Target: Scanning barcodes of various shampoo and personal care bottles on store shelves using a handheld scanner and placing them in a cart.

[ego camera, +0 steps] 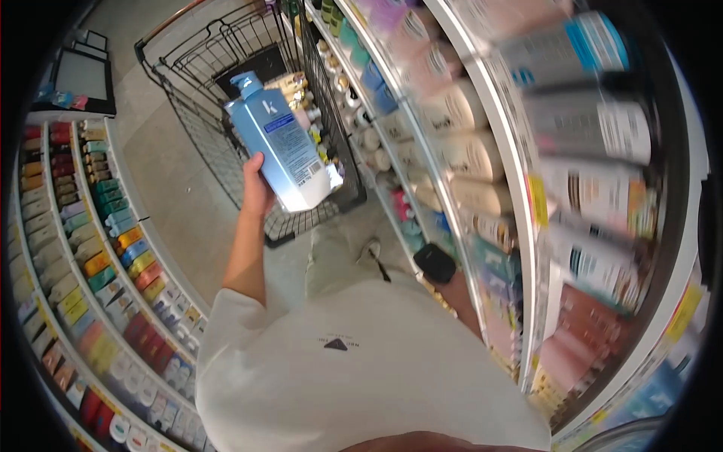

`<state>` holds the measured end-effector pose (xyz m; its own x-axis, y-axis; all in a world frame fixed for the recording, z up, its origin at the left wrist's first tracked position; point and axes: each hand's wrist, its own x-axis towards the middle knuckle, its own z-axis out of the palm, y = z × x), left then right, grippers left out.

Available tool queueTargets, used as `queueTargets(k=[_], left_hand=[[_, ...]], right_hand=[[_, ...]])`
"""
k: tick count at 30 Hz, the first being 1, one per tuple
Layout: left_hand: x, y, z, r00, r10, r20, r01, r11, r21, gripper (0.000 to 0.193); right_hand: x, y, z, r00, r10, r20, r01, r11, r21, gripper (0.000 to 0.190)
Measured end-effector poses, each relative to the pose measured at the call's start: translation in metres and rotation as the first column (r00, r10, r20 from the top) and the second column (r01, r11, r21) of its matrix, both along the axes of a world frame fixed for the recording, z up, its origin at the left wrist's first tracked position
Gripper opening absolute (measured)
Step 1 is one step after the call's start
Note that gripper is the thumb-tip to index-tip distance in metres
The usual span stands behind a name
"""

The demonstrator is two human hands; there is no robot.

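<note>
My left hand (258,188) grips a large pump bottle (285,147), pale blue at the top and fading to white at its base. Its back label bears small print and a barcode. The bottle is tilted, with its blue pump head (247,83) pointing away from me, above a black wire shopping cart (195,121). Several packaged goods (296,90) lie in the cart, partly hidden by the bottle. My right forearm (466,299) hangs beside the right shelf, a black rounded object (435,263) at its lower end. The right hand itself is not visible.
Close on my right rises a shelf unit (511,113) packed with bottles and tubs, some blurred. Another stocked shelf unit (62,226) runs along the left. Grey floor (149,152) lies between the cart and the left shelves. A dark-framed panel (83,76) stands at upper left.
</note>
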<state>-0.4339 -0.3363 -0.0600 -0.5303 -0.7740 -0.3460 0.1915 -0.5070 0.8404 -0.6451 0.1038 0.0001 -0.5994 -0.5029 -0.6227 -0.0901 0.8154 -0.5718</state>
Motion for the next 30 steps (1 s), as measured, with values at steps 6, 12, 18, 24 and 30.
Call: queueTargets(k=[6,12,18,24,30], left_hand=[[-0.029,0.184,0.093,0.817,-0.071,-0.573,0.259,0.932,0.254,0.081],[-0.048,0.311,0.146,0.878,-0.401,-0.261,0.351,0.911,-0.217,0.075],[-0.051,0.364,0.174,0.829,-0.554,-0.077,0.422,0.711,-0.563,0.081],[-0.054,0.4,0.183,0.742,-0.67,0.02,0.557,0.6,-0.574,0.076],[-0.07,0.432,0.218,0.765,-0.631,-0.13,0.35,0.576,-0.739,0.066]], right_hand=[[-0.003,0.06,0.056,0.99,0.138,-0.027,-0.133,0.851,-0.509,0.03],[0.018,0.141,0.122,0.976,0.108,-0.191,-0.211,0.697,-0.685,0.029],[0.022,0.21,0.13,0.901,0.017,0.433,0.302,0.691,-0.657,0.033],[0.021,0.243,0.09,0.903,-0.004,0.429,0.335,0.632,-0.699,0.033],[0.022,0.287,-0.009,0.885,-0.332,-0.326,0.014,0.719,-0.695,0.039]])
